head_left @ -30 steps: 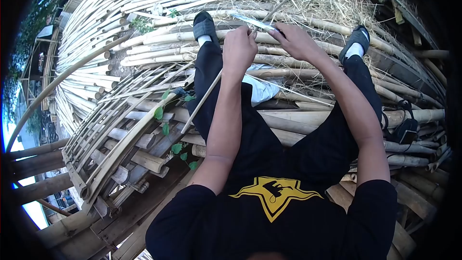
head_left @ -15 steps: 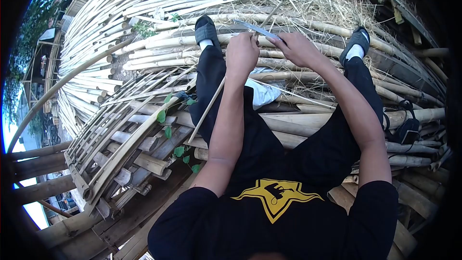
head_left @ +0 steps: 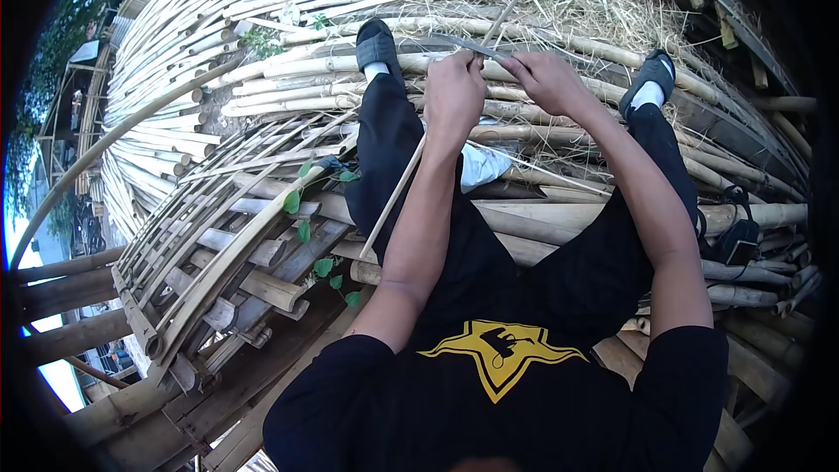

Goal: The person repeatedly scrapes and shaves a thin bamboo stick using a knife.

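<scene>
My left hand (head_left: 455, 92) is closed around a thin bamboo strip (head_left: 395, 201), which runs down past my left forearm and out beyond the knuckles. My right hand (head_left: 549, 83) grips the handle of a knife (head_left: 469, 45). The blade points left and lies across or close against the strip just above my left hand; exact contact is hard to make out. Both hands are held close together between my knees, over the bamboo poles.
Bamboo poles (head_left: 306, 77) lie in layers under my feet, with straw (head_left: 559, 9) beyond. At left stands a slatted bamboo frame (head_left: 236, 245) with a leafy vine (head_left: 303, 232). A white bag (head_left: 483, 168) lies between my legs, and a small black pouch (head_left: 743, 240) at right.
My left hand has shifted right, toward my right hand, carrying the strip along. The right hand has moved slightly right, and the knife blade now sits nearer the left hand.
</scene>
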{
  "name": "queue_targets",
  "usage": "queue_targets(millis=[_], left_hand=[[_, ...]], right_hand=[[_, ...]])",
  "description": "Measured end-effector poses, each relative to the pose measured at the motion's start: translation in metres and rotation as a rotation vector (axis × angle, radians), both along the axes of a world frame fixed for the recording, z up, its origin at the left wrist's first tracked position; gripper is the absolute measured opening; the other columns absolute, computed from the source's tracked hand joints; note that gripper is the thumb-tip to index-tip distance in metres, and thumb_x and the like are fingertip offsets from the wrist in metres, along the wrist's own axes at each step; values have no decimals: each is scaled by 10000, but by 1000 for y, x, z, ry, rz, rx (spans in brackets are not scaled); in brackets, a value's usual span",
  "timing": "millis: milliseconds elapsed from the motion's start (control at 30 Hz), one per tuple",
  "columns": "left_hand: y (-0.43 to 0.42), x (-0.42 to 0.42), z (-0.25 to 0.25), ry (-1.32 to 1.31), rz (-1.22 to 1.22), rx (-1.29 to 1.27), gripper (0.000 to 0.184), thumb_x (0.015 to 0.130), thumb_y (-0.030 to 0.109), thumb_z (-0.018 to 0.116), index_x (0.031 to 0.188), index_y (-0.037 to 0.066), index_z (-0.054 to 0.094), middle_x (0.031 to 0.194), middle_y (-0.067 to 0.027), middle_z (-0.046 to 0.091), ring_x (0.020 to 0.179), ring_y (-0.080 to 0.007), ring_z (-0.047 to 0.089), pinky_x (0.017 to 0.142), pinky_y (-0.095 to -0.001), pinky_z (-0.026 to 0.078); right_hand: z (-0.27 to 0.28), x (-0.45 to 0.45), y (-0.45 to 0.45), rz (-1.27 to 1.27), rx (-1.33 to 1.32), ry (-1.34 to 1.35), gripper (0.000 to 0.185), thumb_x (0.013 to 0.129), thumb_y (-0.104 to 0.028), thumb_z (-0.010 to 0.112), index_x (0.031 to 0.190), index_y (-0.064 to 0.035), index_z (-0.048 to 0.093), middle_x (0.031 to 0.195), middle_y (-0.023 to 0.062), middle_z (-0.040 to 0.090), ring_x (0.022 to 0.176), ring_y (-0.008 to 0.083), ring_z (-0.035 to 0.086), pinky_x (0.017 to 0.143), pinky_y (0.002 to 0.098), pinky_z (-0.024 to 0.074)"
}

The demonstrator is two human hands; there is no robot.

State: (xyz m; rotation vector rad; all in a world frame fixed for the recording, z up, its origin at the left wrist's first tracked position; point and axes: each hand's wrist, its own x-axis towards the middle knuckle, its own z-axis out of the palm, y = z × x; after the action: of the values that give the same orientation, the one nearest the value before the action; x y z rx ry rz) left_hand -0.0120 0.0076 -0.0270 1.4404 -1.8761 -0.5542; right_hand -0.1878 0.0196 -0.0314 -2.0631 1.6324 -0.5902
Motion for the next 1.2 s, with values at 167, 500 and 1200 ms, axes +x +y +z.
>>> queue_targets(millis=[167,500,1200], left_hand=[[0,0,0,-6,-2,-29,161,859,120,580,813,-11,661,590,-202,561,535,-343,571,534,-408,422],[-2,-5,7,-25,38,81,204,876,164,574,842,-14,667,691,-237,609,677,-406,612,627,-464,468],[-13,9,6,384,-130,411,247,883,175,621,997,-41,657,575,-65,598,504,-83,509,499,-265,393]], right_hand=[[0,-3,-6,-3,-1,42,511,961,-469,390,789,-31,588,689,193,591,710,406,557,641,478,437],[-14,-12,-20,-15,-159,107,530,951,-505,386,823,-39,603,656,194,571,652,388,554,609,478,417],[14,-2,0,2,106,-83,513,979,-439,371,875,7,601,744,228,600,728,412,558,696,472,440]])
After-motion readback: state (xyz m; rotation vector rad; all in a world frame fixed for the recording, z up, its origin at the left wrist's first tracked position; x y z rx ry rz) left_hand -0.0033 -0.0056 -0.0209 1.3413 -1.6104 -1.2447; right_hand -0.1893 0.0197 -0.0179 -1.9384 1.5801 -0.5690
